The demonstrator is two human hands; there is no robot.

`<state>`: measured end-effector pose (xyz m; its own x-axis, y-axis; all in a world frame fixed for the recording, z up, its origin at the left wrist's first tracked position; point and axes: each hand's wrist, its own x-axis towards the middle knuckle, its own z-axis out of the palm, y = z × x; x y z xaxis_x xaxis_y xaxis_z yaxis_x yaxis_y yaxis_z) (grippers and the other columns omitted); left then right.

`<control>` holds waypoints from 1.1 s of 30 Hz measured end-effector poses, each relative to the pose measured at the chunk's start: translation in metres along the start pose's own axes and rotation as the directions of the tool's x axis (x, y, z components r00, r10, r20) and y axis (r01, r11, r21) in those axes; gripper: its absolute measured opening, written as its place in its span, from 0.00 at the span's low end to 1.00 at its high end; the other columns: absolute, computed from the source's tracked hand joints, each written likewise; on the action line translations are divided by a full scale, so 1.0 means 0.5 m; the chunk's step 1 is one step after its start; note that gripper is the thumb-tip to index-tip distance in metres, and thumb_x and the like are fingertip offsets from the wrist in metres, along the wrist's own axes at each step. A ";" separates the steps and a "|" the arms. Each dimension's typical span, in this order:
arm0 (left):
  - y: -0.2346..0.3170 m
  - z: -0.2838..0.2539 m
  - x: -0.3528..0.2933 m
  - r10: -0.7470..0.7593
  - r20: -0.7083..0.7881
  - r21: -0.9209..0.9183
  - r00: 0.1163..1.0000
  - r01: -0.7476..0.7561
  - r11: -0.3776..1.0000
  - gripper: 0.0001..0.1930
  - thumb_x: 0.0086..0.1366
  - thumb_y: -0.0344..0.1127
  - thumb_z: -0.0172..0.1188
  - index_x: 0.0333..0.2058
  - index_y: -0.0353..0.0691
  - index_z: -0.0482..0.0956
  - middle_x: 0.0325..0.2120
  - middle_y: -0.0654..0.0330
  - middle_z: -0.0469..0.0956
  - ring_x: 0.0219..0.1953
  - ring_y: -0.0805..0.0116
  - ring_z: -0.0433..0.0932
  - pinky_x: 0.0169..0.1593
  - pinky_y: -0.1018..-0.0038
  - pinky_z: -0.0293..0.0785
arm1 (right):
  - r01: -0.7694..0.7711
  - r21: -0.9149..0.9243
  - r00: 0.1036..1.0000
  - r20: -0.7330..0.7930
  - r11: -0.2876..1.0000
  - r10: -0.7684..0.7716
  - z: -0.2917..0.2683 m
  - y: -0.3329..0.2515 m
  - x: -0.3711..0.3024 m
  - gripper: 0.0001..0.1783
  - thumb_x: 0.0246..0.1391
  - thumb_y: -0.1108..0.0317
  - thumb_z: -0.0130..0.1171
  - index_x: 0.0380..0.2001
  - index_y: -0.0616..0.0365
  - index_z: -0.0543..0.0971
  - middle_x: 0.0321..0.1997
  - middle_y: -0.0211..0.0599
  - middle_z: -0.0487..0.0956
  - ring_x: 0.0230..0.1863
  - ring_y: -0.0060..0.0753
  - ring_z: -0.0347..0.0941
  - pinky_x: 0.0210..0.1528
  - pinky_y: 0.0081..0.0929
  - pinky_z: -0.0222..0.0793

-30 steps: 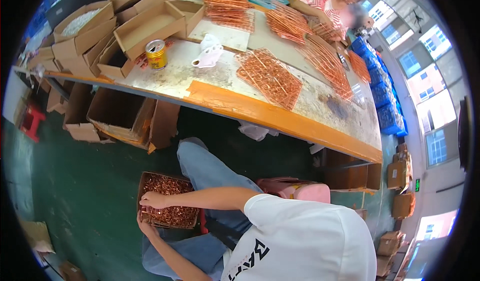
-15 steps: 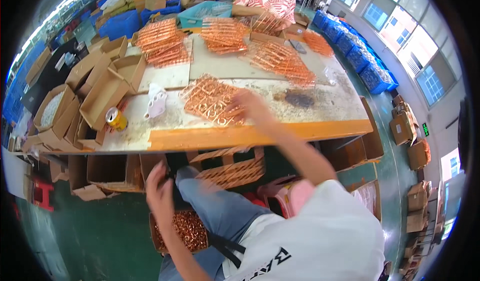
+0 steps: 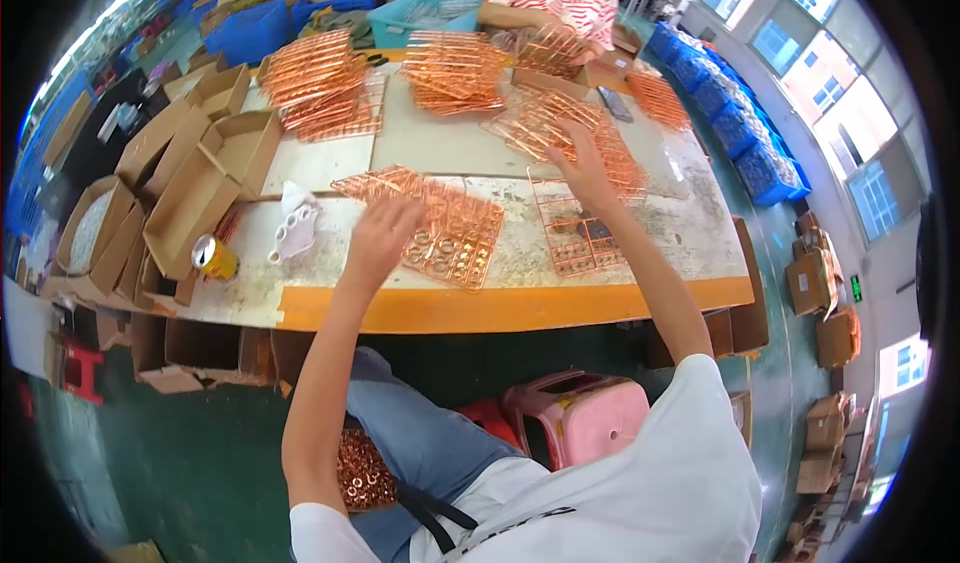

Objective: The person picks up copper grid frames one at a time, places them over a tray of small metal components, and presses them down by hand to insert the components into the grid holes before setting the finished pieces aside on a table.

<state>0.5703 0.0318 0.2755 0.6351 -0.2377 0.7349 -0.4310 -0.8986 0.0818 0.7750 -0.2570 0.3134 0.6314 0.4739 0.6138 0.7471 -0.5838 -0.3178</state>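
Observation:
My left hand [image 3: 385, 235] is over the near part of the table, its fingers curled and closed on a copper-coloured lattice frame [image 3: 455, 238] with rows of small rings. That frame overlaps others beneath it. Farther right, my right hand [image 3: 583, 170] has its fingers spread at the near side of a stack of similar frames [image 3: 545, 123]; whether they touch it I cannot tell. One thin grid frame [image 3: 572, 255] lies partly beneath my right wrist. A box of loose copper-coloured rings [image 3: 362, 471] is down beside my leg.
More frame stacks [image 3: 315, 78] [image 3: 455, 68] stand at the back, where a co-worker [image 3: 550, 3] handles another frame. Cardboard boxes [image 3: 200, 193], a yellow can [image 3: 213, 258] and a white ringed piece [image 3: 295, 235] are at left. A pink stool [image 3: 590, 418] stands below the table edge.
My left hand has risen from beside my leg onto the frames. My right hand has moved from those frames to the stack farther right. A latticed frame below the table edge has gone from view.

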 end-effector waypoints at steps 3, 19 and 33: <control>-0.026 -0.053 0.077 -0.333 -0.345 -0.111 0.877 0.314 0.943 0.07 0.59 0.30 0.56 0.37 0.40 0.74 0.28 0.55 0.76 0.27 0.61 0.77 0.28 0.74 0.72 | -0.297 0.790 0.954 0.268 0.536 0.134 0.021 -0.148 0.057 0.21 0.55 0.64 0.54 0.49 0.63 0.68 0.56 0.41 0.67 0.60 0.35 0.59 0.58 0.34 0.57; 0.392 -0.464 -0.565 -0.906 -0.017 -0.914 -0.422 0.374 -0.157 0.12 0.63 0.34 0.53 0.44 0.37 0.70 0.31 0.61 0.76 0.28 0.77 0.74 0.30 0.80 0.74 | -0.963 0.219 0.100 0.827 0.154 -0.553 0.301 -0.895 -0.371 0.14 0.49 0.72 0.59 0.40 0.63 0.74 0.31 0.33 0.76 0.28 0.21 0.72 0.27 0.21 0.70; 0.462 -0.380 -1.064 -0.647 0.299 -0.825 -0.701 0.152 -0.545 0.19 0.55 0.24 0.57 0.48 0.39 0.70 0.27 0.59 0.76 0.22 0.74 0.73 0.20 0.80 0.66 | -0.827 0.235 -0.105 0.828 0.511 -0.550 0.550 -0.996 -0.777 0.14 0.53 0.59 0.57 0.24 0.59 0.73 0.18 0.25 0.71 0.16 0.15 0.64 0.16 0.16 0.61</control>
<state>0.0109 0.0206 0.0314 0.0248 0.6382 -0.7694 -0.1977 0.7576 0.6221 0.2148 0.0313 0.0344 -0.3054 0.8175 -0.4883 -0.0910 -0.5355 -0.8396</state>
